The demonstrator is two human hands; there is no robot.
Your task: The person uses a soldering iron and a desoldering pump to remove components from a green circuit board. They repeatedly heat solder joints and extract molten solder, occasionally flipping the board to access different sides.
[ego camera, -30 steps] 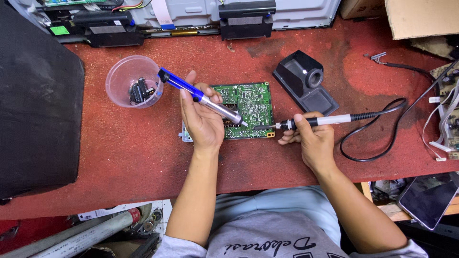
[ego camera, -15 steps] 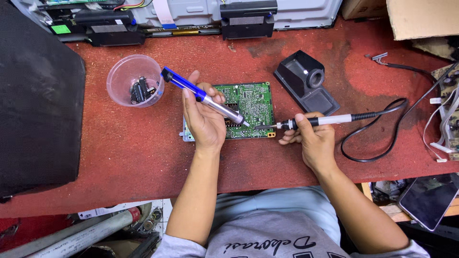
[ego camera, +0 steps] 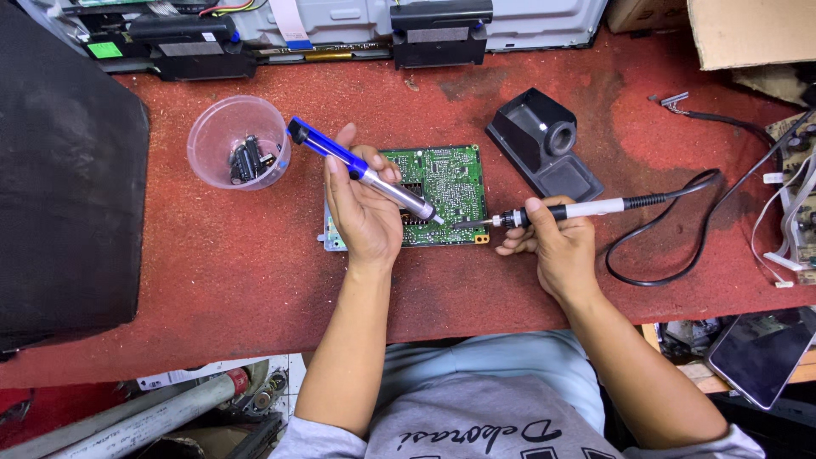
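Little has moved since the earlier frames: your hands hold the same pose over the board (ego camera: 446, 191), and only the pump's (ego camera: 357, 167) blue end sits a touch nearer the cup (ego camera: 238, 140). That green board lies flat on the red bench (ego camera: 212, 272), straight ahead of you, its long side running left to right. Your left hand (ego camera: 361, 212) rests on its left part, fingers closed around the pump, whose long axis slants from the blue end at upper left down to the silver tip at lower right. Your right hand (ego camera: 552, 242) is clamped pen-style on the iron (ego camera: 561, 210), which lies nearly level and points left; its tip comes onto the board's lower right area from the right. Both tips converge on nearly the same spot near the board's lower edge, pump tip just beside iron tip; whether they touch is too fine to tell. That spot lies between your hands, a little nearer the left one. Outward: the clear cup with dark parts inside stands up and left of the board, the black iron stand (ego camera: 544, 144) up and right, the iron's black cord (ego camera: 671, 229) loops off right, and a dark panel (ego camera: 68, 170) covers the bench's left end.
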